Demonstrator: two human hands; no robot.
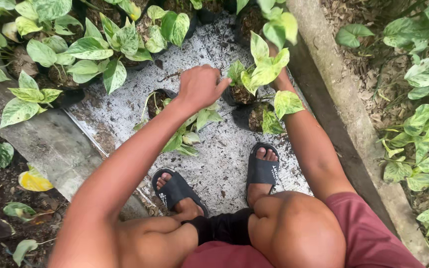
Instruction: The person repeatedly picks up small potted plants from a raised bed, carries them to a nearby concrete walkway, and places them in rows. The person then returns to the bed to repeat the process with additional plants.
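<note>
my left hand (200,87) is curled narrow, fingertips at the leaves of a small pot (241,92); whether it pinches one i cannot tell. left of it a pot (158,99) sits with drooping leaves. my right hand (280,79) is mostly hidden behind foliage, grip unreadable, beside another pot (257,115). i'd judge the sorting midway: three pots on the grey slab (224,149), more crowded behind. no labels or packages visible.

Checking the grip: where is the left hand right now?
In the head view, centre top: the left hand reaches the small potted plant, on the grey slab ahead of the sandals.
</note>
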